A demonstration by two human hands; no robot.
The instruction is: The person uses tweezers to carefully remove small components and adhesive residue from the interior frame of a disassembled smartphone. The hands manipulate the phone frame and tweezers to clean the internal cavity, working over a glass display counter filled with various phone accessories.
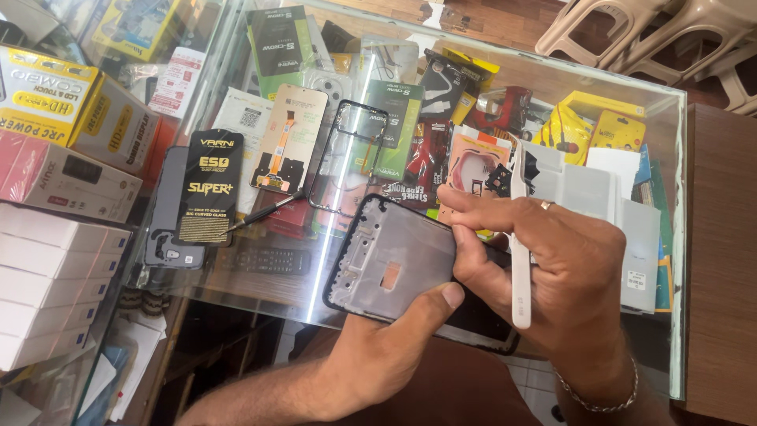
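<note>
1. A thin black phone frame [392, 260], judged light, stiff and easily bent, is held above the glass counter [552, 75]; its edges look like the safest grip.
2. The left hand [378, 355] curls beneath it, thumb pressed on its face.
3. The right hand [552, 268] pinches its upper edge, white tweezers [520, 244] tucked under closed fingers.

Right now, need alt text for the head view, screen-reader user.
Two bare hands hold a black phone frame above a glass counter: the left hand grips its lower edge with the thumb on top, while the right hand pinches its right side and also holds white tweezers. On the glass lie a second empty frame, a screwdriver and packaged phone parts.
</note>
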